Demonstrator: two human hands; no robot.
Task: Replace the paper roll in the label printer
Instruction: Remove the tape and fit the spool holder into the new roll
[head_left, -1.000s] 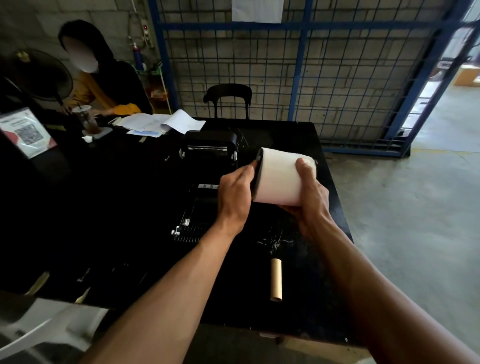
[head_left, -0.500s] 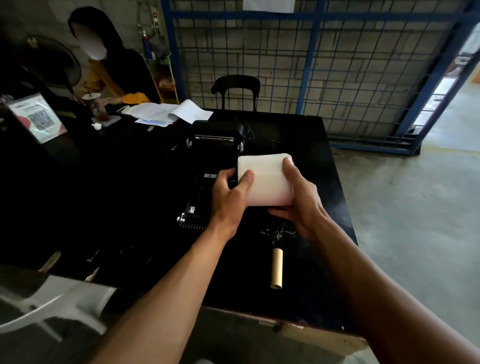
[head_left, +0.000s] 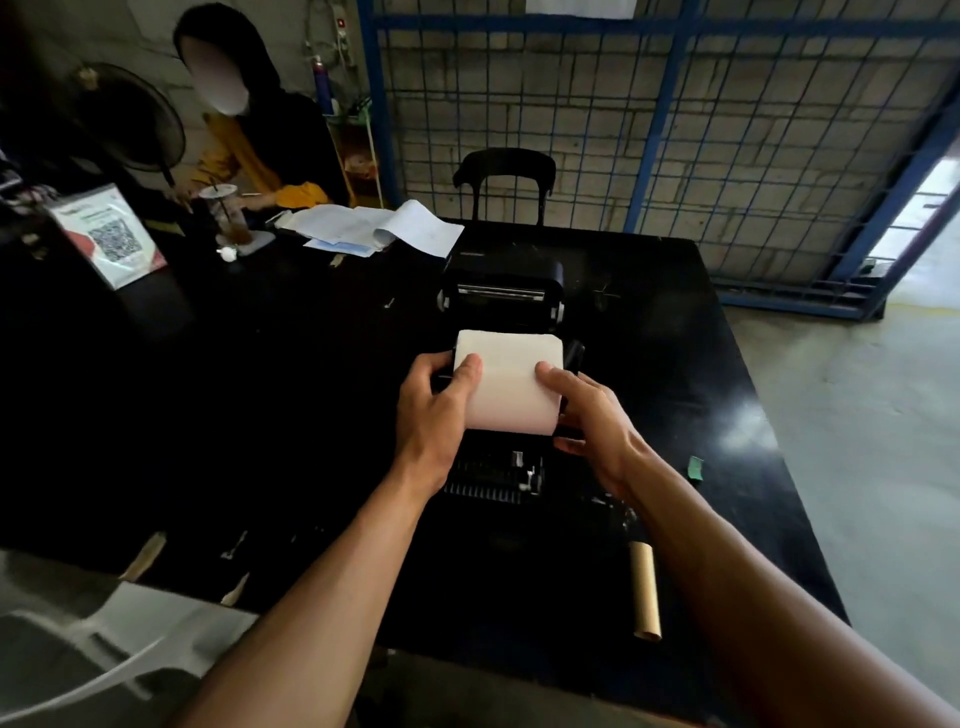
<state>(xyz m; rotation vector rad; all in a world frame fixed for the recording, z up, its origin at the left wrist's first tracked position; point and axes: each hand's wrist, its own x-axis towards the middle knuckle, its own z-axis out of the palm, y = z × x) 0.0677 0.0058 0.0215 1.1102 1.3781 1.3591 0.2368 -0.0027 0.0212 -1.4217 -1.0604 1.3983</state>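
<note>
A fat white paper roll lies sideways over the open bay of the black label printer, whose lid stands raised behind it. My left hand grips the roll's left end, thumb on top. My right hand holds the right end, where a black holder flange shows. The printer's front mechanism is visible below the roll. An empty brown cardboard core lies on the black table near the front edge.
A person sits at the far left behind a drink cup, loose papers and a QR-code stand. A black chair stands beyond the table, before a blue wire fence. A white plastic chair is at lower left.
Both hands have carried the roll from the right, turned it level and lowered it over the printer's open bay. The view has shifted to centre on the printer.
</note>
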